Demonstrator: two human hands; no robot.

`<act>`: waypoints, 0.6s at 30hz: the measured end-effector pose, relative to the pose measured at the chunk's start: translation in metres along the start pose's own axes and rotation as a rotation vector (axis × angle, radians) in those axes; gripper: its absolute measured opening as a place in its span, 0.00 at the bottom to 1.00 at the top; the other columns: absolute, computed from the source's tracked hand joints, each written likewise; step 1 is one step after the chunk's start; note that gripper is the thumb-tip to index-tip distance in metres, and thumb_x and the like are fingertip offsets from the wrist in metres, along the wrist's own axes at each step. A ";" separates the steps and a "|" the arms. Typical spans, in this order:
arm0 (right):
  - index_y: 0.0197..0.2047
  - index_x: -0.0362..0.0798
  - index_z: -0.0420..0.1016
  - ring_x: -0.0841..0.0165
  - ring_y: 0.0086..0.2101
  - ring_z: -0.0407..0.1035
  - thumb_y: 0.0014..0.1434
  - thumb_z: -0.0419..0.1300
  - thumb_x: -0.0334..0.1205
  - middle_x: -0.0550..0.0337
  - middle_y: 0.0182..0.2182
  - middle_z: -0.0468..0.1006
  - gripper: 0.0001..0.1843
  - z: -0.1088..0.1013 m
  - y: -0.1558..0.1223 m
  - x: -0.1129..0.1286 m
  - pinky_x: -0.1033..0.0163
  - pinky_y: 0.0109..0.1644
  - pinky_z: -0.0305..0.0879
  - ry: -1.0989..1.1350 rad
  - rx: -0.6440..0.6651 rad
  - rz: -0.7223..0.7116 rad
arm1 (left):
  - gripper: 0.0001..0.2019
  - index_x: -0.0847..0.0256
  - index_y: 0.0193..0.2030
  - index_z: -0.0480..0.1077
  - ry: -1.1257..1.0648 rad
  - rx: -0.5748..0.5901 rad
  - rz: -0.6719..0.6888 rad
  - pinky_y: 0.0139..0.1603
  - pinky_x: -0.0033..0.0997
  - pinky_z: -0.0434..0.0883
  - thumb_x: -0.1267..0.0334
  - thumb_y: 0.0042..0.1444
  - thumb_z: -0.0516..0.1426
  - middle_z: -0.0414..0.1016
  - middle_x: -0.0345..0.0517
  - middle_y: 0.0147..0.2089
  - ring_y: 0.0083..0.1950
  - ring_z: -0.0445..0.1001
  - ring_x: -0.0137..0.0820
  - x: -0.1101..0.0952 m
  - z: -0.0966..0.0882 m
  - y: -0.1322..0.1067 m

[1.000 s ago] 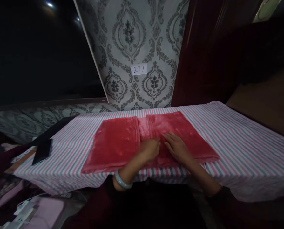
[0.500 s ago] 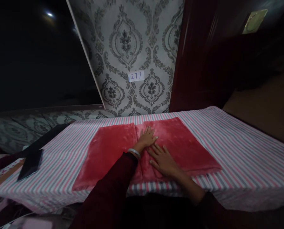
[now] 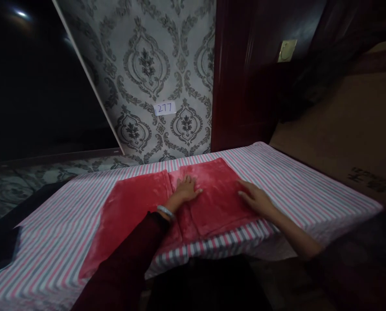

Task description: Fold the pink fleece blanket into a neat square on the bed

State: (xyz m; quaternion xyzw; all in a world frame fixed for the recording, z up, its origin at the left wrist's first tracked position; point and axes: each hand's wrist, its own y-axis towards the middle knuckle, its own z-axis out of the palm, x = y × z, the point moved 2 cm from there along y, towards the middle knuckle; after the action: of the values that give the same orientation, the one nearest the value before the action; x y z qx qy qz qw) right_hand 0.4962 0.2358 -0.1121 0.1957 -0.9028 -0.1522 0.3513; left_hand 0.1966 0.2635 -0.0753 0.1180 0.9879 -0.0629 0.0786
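Note:
A piece of red plush cloth lies spread on the striped tablecloth, its two side panels turned in and meeting along a paler strip near the middle. My left hand, with a silvery bangle at the wrist, rests on that strip, palm down and fingers spread. At the cloth's right edge is my right hand, its thumb and fingers apart and slightly bent. Whether its fingertips press on the edge or hover just over it, I cannot tell.
The striped tablecloth covers the table and hangs over its front edge. A dark flat object lies at the left. Behind are a large black screen, a patterned wall with a "277" label, and a cardboard box at right.
My right hand has moved from the middle of the red cloth to its right edge. My left hand stays near the middle strip. The view has turned to the right.

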 end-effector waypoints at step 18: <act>0.51 0.49 0.79 0.52 0.40 0.81 0.56 0.67 0.54 0.46 0.38 0.84 0.24 -0.015 0.020 -0.026 0.49 0.48 0.80 0.717 0.390 0.780 | 0.36 0.52 0.77 0.55 -0.229 0.095 0.270 0.78 0.61 0.43 0.42 0.67 0.53 0.46 0.54 0.81 0.82 0.43 0.49 -0.001 0.007 -0.079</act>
State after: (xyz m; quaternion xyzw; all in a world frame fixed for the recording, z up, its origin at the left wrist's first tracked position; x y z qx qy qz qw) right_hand 0.5189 0.2633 -0.1084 -0.0519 -0.7439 0.2348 0.6236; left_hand 0.1792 0.1859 -0.0737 0.2451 0.9436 -0.1116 0.1925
